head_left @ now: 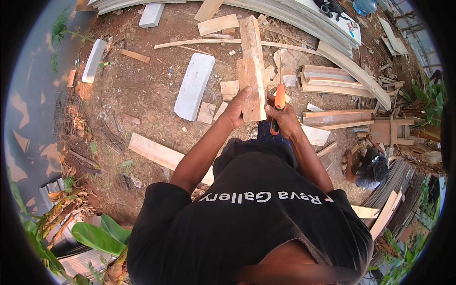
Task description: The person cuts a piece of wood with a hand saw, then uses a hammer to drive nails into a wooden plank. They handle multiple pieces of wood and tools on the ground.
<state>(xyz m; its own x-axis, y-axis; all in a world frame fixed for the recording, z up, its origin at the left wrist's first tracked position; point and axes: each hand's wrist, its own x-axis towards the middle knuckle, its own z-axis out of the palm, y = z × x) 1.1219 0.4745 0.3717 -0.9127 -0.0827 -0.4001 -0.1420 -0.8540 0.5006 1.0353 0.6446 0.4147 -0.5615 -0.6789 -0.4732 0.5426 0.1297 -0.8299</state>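
Bare reddish ground (147, 85) fills the upper half of the frame, littered with offcuts and chips. We look down over our own black shirt (251, 223), which takes up the lower centre.

Hands: our left hand (236, 110) is clamped on the left edge of a thick plank (251, 71), thumb up along its side. The plank runs from centre frame up toward the top edge, its near end just above our lap. Our right hand (285, 118) is closed round a tool (279, 102) with an orange handle, held just right of the plank's near end; whether the tool touches the wood we cannot tell, and its working end is too small to make out.

Around: a pale grey block (194, 86) lies left of the plank, well apart from it, with two small square offcuts (207, 113) by its lower end. A second grey block (93, 60) sits further upper left, a third (151, 15) at the top edge. A long flat board (156, 152) lies on the ground lower left of our left arm. Stacked boards (332, 80) lie right of centre, and a curved pale sheet (304, 23) sweeps across the upper right.

Another person (370, 168) crouches at the right, beside more timber. Green leaves (97, 235) show at lower left.
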